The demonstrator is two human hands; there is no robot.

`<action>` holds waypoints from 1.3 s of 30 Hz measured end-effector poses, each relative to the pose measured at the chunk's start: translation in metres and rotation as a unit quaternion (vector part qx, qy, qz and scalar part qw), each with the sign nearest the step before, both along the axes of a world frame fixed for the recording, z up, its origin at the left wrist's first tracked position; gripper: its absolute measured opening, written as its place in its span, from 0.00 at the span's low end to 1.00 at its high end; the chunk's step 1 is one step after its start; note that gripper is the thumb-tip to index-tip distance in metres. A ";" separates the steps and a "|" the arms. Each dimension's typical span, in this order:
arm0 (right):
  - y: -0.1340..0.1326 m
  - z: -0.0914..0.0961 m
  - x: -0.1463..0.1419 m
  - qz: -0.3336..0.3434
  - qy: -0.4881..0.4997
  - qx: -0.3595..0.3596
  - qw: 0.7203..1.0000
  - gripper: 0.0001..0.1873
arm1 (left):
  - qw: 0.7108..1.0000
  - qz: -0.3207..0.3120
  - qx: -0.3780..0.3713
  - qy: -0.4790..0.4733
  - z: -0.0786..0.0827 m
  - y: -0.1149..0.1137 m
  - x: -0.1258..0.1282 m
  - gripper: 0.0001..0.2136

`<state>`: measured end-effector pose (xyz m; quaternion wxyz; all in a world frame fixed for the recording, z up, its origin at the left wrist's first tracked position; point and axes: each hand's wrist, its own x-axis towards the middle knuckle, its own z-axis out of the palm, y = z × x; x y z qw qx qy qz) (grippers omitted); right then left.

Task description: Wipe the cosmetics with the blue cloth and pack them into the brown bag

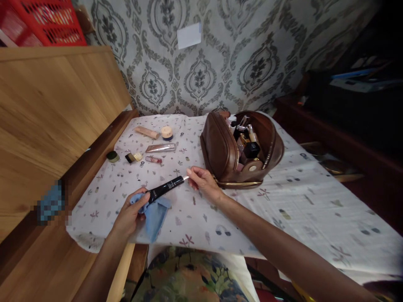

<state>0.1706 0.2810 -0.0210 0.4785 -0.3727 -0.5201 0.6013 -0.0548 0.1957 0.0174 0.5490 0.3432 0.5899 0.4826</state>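
Observation:
My left hand is closed on a blue cloth wrapped round the lower end of a slim black tube. My right hand pinches the tube's silver tip at the other end. The tube lies slanted just above a table covered with a white patterned cloth. Right behind my right hand stands an open brown leather cosmetics bag with several bottles and compacts inside.
At the far left of the table lie a beige stick, a small round jar, a silver tube, a small pink lip gloss, a small black-and-cream item and a dark green round lid. A wooden panel rises on the left; dark furniture stands right.

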 end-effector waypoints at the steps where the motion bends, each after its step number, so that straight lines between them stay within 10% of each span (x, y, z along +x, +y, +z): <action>1: 0.000 0.001 0.000 0.001 0.003 -0.002 1.000 0.29 | 1.000 0.004 0.001 0.000 0.000 0.000 0.000 0.26; 10: -0.006 0.009 -0.003 -0.011 0.039 0.007 0.999 0.23 | 0.961 0.019 0.149 0.233 0.006 0.007 -0.016 0.17; 13: -0.014 0.015 -0.007 -0.043 -0.005 0.055 0.998 0.23 | 0.858 0.058 0.297 0.414 0.014 0.007 -0.001 0.11; 17: -0.031 0.030 -0.007 -0.041 -0.036 0.114 0.992 0.21 | 0.689 -0.109 0.443 0.564 0.011 0.004 0.030 0.17; 21: -0.050 0.046 0.017 -0.059 -0.055 0.134 0.988 0.18 | 0.559 -0.121 0.498 0.652 0.002 0.011 0.034 0.17; 24: -0.067 0.053 0.046 -0.094 -0.053 0.120 0.987 0.17 | 0.583 -0.137 0.492 0.632 0.002 0.019 0.032 0.16; 32: -0.115 0.043 0.122 -0.139 -0.043 0.118 0.982 0.10 | 0.856 -0.257 0.302 0.333 0.017 0.019 0.076 0.13; 39: -0.131 0.038 0.177 -0.101 0.021 0.107 0.989 0.12 | 0.915 -0.266 0.176 0.247 0.012 0.030 0.115 0.14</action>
